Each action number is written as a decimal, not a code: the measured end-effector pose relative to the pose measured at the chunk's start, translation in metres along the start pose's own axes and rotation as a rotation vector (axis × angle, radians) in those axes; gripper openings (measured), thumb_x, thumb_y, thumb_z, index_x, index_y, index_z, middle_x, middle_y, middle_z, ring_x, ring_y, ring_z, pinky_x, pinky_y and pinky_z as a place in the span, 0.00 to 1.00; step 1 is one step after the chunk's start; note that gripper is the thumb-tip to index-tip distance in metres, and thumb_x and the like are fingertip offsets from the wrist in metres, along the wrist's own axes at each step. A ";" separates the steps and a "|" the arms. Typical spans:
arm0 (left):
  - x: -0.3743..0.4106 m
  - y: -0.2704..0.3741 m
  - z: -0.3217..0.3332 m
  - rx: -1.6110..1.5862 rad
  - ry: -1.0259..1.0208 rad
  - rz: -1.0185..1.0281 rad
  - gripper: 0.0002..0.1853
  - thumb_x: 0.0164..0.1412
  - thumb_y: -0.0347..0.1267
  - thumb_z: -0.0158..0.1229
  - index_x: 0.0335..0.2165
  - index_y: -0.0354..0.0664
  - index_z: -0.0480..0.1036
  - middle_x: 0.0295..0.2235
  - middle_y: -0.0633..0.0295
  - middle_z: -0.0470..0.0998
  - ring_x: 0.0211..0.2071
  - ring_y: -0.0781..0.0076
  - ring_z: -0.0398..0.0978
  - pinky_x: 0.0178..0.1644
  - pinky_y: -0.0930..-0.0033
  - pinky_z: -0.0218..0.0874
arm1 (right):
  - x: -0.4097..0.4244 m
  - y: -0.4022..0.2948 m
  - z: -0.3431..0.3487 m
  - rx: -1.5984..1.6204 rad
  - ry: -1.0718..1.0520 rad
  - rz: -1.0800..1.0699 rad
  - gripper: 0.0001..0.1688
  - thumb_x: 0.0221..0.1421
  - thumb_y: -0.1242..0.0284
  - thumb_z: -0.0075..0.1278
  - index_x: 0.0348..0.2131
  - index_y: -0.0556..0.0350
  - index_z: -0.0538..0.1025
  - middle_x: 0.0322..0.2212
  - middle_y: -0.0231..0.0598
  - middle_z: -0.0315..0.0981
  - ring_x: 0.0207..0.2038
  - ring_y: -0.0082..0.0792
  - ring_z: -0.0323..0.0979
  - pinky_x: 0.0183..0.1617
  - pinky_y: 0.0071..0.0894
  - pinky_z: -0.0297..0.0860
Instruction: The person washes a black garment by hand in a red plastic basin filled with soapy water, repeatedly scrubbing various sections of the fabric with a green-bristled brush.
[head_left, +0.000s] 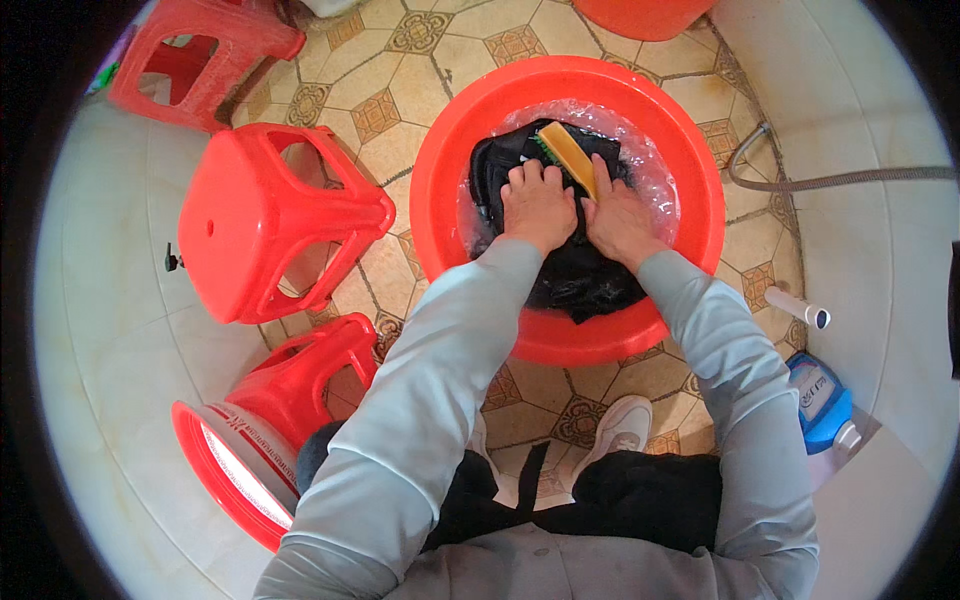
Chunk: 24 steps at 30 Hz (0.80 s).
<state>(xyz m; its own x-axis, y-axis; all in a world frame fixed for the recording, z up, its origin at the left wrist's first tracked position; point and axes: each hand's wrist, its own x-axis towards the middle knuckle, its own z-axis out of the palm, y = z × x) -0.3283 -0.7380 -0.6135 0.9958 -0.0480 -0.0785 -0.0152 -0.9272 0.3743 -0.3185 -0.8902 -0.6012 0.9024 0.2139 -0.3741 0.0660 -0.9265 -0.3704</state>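
A red plastic basin (442, 150) with soapy water (664, 180) stands on the tiled floor in front of me. Black cloth (592, 281) lies bunched in it, partly in the suds. My left hand (538, 206) presses on the cloth, fingers bent; whether they grip a fold cannot be told. Beside it, my right hand (622, 217) holds the near end of a scrubbing brush (568, 154) with a yellow back and green bristles. The brush lies tilted on the cloth, its far end pointing up and to the left.
Red plastic stools (232, 217) stand at the left, with a red-rimmed container (255, 442) near the lower one. On the right are a metal hose (847, 178), a white pipe stub (795, 306) and a blue detergent bottle (821, 405). Another red vessel (645, 15) stands beyond the basin.
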 end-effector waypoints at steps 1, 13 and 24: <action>0.003 0.000 0.003 0.016 -0.006 -0.003 0.20 0.62 0.41 0.57 0.44 0.35 0.72 0.50 0.45 0.68 0.52 0.42 0.65 0.53 0.42 0.60 | 0.003 0.001 0.004 -0.008 0.001 -0.009 0.45 0.64 0.59 0.47 0.71 0.51 0.47 0.43 0.63 0.72 0.45 0.61 0.74 0.51 0.57 0.70; 0.032 -0.008 0.014 0.073 -0.209 -0.020 0.21 0.59 0.41 0.55 0.46 0.39 0.72 0.49 0.48 0.65 0.53 0.44 0.61 0.54 0.40 0.54 | 0.021 0.006 0.015 -0.025 -0.062 0.028 0.48 0.61 0.63 0.48 0.70 0.58 0.44 0.40 0.66 0.76 0.39 0.63 0.78 0.47 0.56 0.73; 0.046 -0.015 0.020 0.028 -0.266 0.022 0.25 0.58 0.39 0.56 0.52 0.40 0.68 0.52 0.43 0.63 0.54 0.36 0.61 0.57 0.34 0.56 | 0.028 0.013 0.021 -0.027 -0.078 0.032 0.45 0.62 0.64 0.43 0.70 0.61 0.44 0.36 0.64 0.79 0.38 0.63 0.79 0.45 0.58 0.74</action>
<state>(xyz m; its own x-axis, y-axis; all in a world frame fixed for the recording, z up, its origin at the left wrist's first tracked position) -0.2840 -0.7341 -0.6409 0.9365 -0.1604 -0.3119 -0.0425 -0.9347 0.3529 -0.3016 -0.8902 -0.6341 0.8684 0.2068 -0.4507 0.0504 -0.9410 -0.3345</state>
